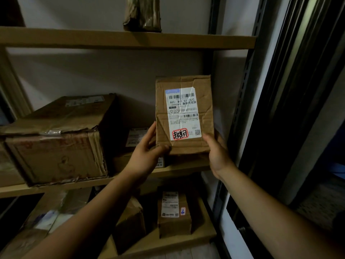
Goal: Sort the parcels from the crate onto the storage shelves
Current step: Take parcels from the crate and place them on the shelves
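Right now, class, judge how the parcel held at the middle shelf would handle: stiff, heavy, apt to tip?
The parcel is probably light: the left hand and right hand hold it by its lower corners only. Its creased cardboard may give when squeezed. Stood on its narrow end, it would likely tip if nudged.

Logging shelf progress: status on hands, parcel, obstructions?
Left hand, right hand grip labelled parcel by lower corners. Upright, right end of middle shelf. Small boxes below it.
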Motion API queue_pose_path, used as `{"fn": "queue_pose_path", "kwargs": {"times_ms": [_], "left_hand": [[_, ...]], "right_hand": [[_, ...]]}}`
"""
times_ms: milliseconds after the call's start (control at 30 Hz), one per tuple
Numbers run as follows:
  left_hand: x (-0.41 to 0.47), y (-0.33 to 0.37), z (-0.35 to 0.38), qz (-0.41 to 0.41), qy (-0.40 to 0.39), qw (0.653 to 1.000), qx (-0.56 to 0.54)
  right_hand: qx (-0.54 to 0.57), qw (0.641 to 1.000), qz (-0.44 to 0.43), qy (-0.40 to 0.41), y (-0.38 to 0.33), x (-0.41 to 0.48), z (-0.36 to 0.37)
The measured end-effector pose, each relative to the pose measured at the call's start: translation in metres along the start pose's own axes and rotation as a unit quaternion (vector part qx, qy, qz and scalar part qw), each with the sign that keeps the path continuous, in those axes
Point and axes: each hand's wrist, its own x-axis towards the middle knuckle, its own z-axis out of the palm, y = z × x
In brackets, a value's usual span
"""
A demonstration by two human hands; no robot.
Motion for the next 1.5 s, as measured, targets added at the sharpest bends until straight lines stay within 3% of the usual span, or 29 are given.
{"fn": "queue_pose_path", "kwargs": {"times_ms": [567,933,1167,1500], "left_hand": [[-0.022,0.077,-0.009,-0.176,0.007,0.984,-0.025],[-0.111,0.226,-0.034,-0.282,0.005,0.959,-0.030],[-0.156,0.312,-0.048,-0.279,0.025,0.959,-0.039],[-0.224,0.397,-0.057,-0.250,0.124,0.960,-0.030]], "right_hand": [[-0.124,0.965,0.230,-0.028,-0.080,-0.010,0.024],[-0.188,0.911,0.364,-0.037,-0.220,-0.086,0.082],[-0.187,0.911,0.362,-0.066,-0.301,-0.123,0.116],[-0.168,0.923,0.303,-0.169,-0.391,-0.159,0.155]]}}
